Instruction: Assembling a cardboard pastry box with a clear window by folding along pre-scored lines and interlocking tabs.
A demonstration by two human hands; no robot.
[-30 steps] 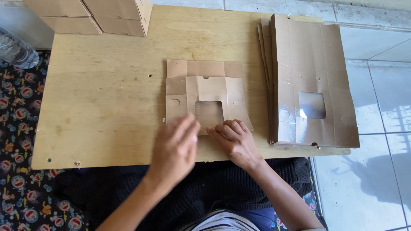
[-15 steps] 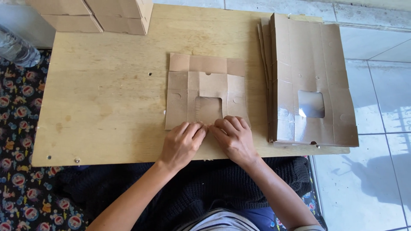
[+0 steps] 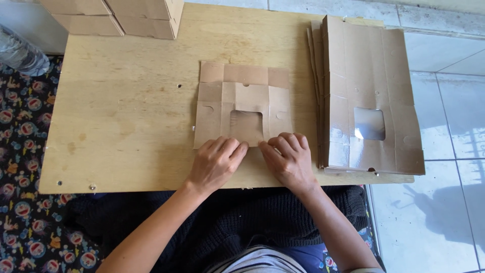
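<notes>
A flat brown cardboard box blank [image 3: 242, 101] with a square window cut-out lies in the middle of the low wooden table [image 3: 126, 116]. My left hand [image 3: 216, 163] presses down on its near edge, fingers flat and close together. My right hand [image 3: 289, 159] rests beside it on the same near edge, fingertips bent onto the cardboard. The two hands almost touch at the blank's near middle. Neither hand grips anything; both press from above.
A stack of several flat window-box blanks [image 3: 371, 96] lies at the table's right end, overhanging the edge. Folded brown boxes [image 3: 121, 15] stand at the far left corner. A clear plastic bottle [image 3: 20, 53] lies on the patterned mat [image 3: 22, 222] to the left. White floor tiles [image 3: 444, 202] are at right.
Both hands have slid back toward me along the blank, from around the window to its near edge. The blank's lower part now lies flatter.
</notes>
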